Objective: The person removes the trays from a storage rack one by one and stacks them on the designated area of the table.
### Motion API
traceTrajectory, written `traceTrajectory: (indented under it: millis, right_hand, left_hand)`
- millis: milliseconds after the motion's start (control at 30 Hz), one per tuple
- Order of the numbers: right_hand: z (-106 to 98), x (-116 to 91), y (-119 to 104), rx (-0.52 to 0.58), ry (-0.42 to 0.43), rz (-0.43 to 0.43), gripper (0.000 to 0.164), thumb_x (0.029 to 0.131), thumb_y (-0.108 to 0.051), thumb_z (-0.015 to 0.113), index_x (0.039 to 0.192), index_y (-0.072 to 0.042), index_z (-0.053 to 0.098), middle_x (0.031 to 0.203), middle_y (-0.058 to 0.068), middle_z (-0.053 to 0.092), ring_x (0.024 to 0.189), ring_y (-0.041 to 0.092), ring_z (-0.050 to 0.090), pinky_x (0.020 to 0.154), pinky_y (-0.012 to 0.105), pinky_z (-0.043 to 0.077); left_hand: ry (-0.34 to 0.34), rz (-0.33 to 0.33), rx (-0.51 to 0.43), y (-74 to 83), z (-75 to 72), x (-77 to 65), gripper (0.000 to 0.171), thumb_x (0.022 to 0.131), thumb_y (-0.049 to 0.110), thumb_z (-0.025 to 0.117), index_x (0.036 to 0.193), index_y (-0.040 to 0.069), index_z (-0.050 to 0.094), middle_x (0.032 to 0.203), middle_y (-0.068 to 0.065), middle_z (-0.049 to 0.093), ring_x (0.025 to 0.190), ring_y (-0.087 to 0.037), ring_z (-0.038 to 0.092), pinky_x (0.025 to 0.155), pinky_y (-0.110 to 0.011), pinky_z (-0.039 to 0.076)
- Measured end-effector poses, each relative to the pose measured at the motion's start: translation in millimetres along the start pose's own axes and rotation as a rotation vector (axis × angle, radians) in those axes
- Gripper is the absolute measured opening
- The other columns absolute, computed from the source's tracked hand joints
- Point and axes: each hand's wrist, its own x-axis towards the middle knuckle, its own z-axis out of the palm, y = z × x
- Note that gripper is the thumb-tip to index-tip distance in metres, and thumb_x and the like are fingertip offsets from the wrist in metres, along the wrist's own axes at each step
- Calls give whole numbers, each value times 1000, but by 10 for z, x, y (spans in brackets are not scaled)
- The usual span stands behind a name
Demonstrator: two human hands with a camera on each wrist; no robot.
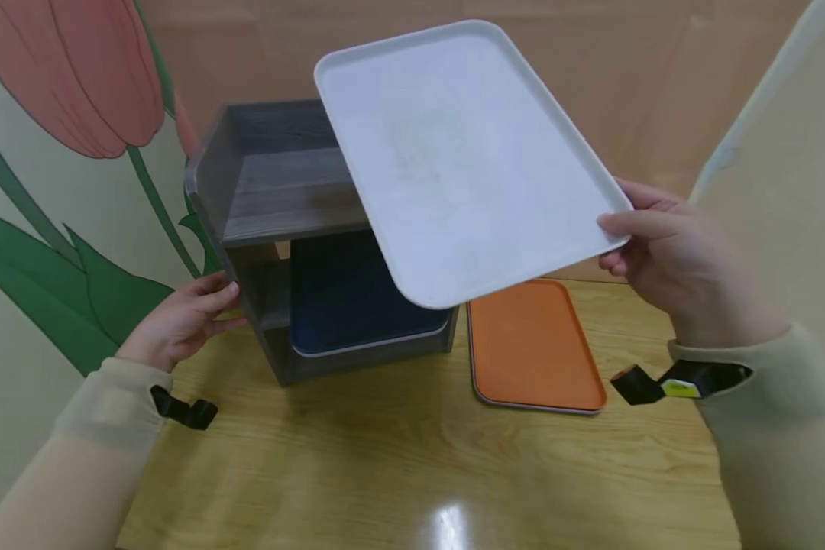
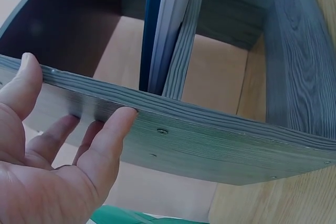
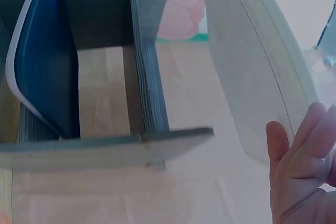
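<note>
Bright glare spots the tabletop (image 1: 412,466) below the fingers (image 1: 635,223), and the hazy right wrist view bleaches white above them.

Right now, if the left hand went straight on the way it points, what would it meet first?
The left hand would likely meet the grey shelf's side panel first; it looks touching or nearly so, but depth is unclear.

No legible txt/nos. — any cam

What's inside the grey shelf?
The shelf holds a blue tray with pale edges showing underneath. The blue tray covers most of what lies beneath. From the head view, the white tray hides the shelf's upper right.
</note>
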Motion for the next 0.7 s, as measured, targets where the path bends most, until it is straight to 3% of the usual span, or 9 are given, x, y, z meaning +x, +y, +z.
traceTrajectory:
  millis: [267,400,567,700]
  right_hand:
    - [-340,-141,-58,72,23,-37,40,96,12,40,126,-4,62,98,17,70,50,26,55,42,27,46]
    - [-490,-241,-71,119,30,-63,41,97,13,36,127,-2,60,101,18,69,53,27,55,42,28,45]
    - [-662,-379,-88,133,41,-45,44,98,12,33,131,-3,58,105,18,68,57,27,55,45,28,47]
    - [-772,-509,-83,109,134,-41,42,99,10,35,130,-6,60,106,17,68,55,26,54,45,28,46]
  left_hand:
    - [6,-24,-3,4,-38,-6,74,101,25,50,155,6,4,132,0,42,113,-10,49,88,-29,52]
    - [12,-22,6,-11,-54,10,73,101,24,51,155,9,4,144,-9,31,119,-14,45,88,-29,52]
    - [8,5,63,-28,-58,39,73,101,24,51,156,12,4,157,-19,5,139,-32,22,90,-32,52]
    - [15,15,86,-22,-56,52,75,101,22,51,155,11,0,157,-22,-4,143,-37,7,91,-33,52]
